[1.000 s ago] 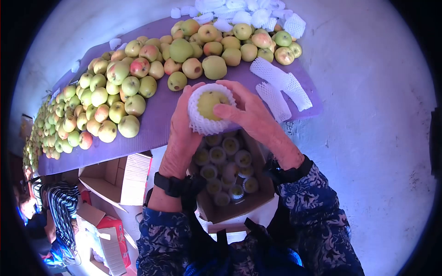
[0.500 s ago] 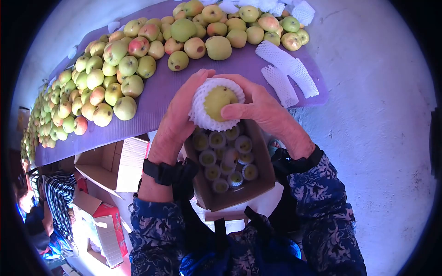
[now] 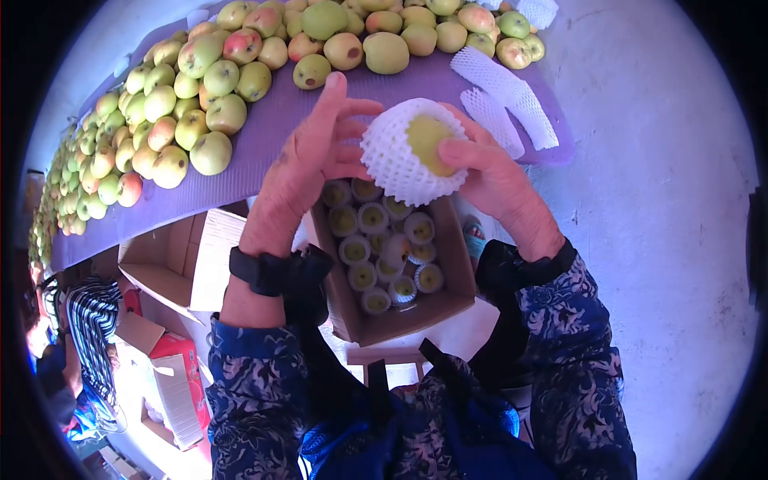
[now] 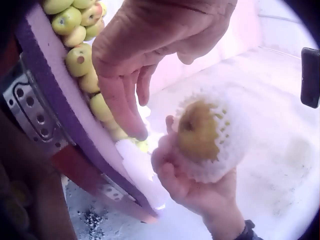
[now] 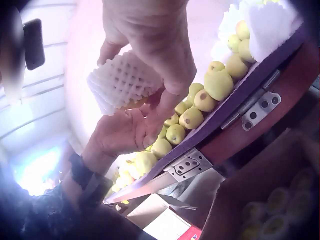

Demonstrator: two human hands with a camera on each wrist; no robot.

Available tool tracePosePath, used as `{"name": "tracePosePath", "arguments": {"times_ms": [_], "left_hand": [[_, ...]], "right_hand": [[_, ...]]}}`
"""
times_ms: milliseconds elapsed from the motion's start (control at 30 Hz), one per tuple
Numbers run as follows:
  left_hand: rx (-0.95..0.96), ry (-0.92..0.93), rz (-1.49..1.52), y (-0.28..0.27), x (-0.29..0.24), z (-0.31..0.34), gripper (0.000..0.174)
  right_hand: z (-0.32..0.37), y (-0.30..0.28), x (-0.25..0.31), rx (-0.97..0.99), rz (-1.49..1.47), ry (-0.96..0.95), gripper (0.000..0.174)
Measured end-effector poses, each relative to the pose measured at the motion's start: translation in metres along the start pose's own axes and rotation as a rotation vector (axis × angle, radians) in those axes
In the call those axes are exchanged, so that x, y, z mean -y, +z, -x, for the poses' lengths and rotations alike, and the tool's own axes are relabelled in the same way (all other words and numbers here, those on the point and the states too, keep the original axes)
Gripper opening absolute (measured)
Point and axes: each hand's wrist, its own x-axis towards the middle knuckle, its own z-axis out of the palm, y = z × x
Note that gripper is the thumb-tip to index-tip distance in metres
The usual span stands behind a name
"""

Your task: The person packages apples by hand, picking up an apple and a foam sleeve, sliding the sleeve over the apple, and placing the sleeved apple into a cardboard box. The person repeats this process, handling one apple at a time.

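Note:
My right hand (image 3: 490,174) grips a yellow-green apple (image 3: 428,140) wrapped in a white foam net (image 3: 394,164), held above an open cardboard box (image 3: 452,308) of several net-wrapped apples. The apple's bare top tilts to the right. My left hand (image 3: 316,156) is at the net's left side with its fingers straight and spread; I cannot tell whether the fingertips touch it. The left wrist view shows the left hand (image 4: 145,55) a little apart from the apple (image 4: 200,132) in the right hand (image 4: 195,190). The right wrist view shows the right hand (image 5: 150,35) over the net (image 5: 122,82).
A purple mat (image 3: 264,152) on the table carries a long pile of loose apples (image 3: 200,88) and two empty foam nets (image 3: 500,96). Open cardboard boxes (image 3: 172,264) stand at lower left, with a person (image 3: 80,336) beyond them. A pale floor lies to the right.
Both hands moved up and right with the wrapped apple. The left hand loosened from cupping the net and spread its fingers. The apple tipped toward the right hand.

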Motion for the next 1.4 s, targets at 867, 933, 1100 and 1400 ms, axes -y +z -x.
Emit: {"name": "tracePosePath", "arguments": {"times_ms": [867,933,1100,1400], "left_hand": [[0.107,-0.105,-0.481,0.021,0.054,0.044,0.02],[0.039,-0.135,-0.456,0.016,0.096,0.039,0.021],[-0.076,-0.169,-0.612,0.004,0.21,0.015,0.022],[-0.025,-0.17,-1.134,-0.017,0.353,-0.001,0.044]], "right_hand": [[0.127,0.0,-0.126,-0.359,-0.271,0.319,0.061],[0.123,0.003,-0.136,-0.466,-0.215,0.318,0.064],[0.099,-0.046,-0.199,-0.637,0.024,0.313,0.072],[0.091,-0.079,-0.238,-0.567,0.459,0.62,0.074]]}}
